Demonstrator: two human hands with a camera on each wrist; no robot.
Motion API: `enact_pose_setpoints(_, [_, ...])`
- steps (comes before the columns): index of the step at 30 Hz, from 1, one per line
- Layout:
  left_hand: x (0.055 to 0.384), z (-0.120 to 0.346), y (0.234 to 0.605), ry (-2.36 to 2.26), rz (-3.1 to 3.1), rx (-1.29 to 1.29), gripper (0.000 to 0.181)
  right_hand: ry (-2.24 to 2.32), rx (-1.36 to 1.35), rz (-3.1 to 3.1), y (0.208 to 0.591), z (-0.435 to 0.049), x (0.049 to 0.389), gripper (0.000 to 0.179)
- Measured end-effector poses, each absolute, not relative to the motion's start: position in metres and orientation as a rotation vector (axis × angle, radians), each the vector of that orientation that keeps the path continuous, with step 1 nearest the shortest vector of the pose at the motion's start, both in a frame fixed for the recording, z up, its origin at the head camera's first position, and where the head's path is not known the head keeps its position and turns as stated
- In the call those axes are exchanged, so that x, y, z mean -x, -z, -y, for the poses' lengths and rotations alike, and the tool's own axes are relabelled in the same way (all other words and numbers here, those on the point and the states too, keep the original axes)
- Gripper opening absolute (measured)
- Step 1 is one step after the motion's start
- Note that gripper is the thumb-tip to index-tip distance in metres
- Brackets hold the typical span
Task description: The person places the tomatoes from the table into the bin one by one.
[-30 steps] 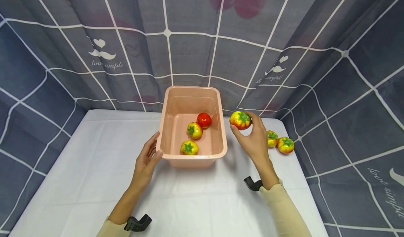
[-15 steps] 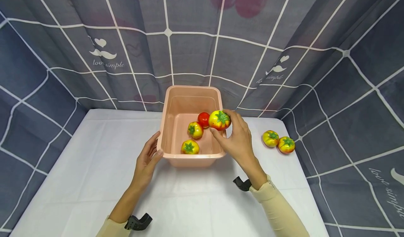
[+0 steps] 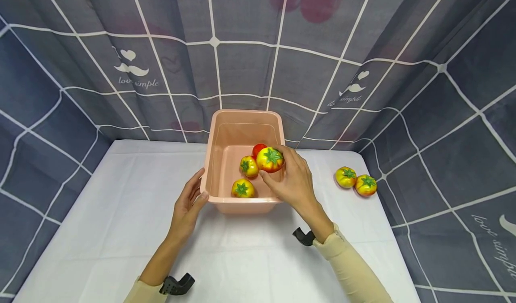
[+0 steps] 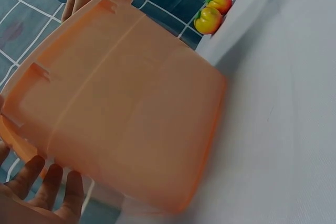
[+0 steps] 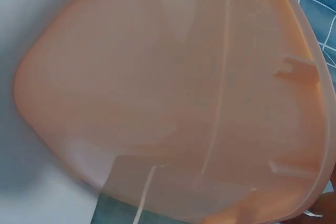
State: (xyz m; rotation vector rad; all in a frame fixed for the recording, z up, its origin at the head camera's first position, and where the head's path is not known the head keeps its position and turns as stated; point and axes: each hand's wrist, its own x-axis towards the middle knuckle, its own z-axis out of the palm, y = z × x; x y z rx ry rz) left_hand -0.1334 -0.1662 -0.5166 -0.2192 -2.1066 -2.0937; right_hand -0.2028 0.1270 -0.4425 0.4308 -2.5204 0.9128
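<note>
My right hand (image 3: 296, 173) reaches over the right rim of a pink plastic bin (image 3: 213, 159), pinching a yellow-and-red tomato (image 3: 270, 159) with a green star-shaped top. Under and beside it in the bin lie a red tomato (image 3: 258, 149), partly covered, and two yellow ones, one in the middle (image 3: 249, 166) and one near the front wall (image 3: 242, 188). My left hand (image 3: 188, 200) holds the bin's left rim near the front corner, thumb at the corner and fingers (image 4: 48, 182) along the wall. The bin's outside fills much of both wrist views.
Two more yellow-red tomatoes (image 3: 355, 181) sit together at the right edge of the white-covered table (image 3: 121, 195). A grey checked curtain (image 3: 250, 70) hangs close behind the bin and along both sides.
My right hand has carried the tomato left from beside the bin to over its inside, and lower. My left hand and the bin have stayed in place.
</note>
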Motion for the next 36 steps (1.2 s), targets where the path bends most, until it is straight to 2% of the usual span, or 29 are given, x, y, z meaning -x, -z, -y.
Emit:
enact_pose_setpoints(6, [0.134,0.166,0.517,2.092,2.104,0.222,0.063,-0.894,-0.425,2.536,0.443,-0.127,0.203,0.076])
enact_pose_setpoints(23, [0.134,0.167,0.516,2.1,2.089,0.23,0.063,-0.918,-0.344,2.511,0.444,-0.138,0.202,0.072])
enact_pose_setpoints(36, [0.134,0.165,0.516,2.097,2.089,0.212,0.062,-0.998,-0.182,2.472,0.452,-0.181,0.203,0.066])
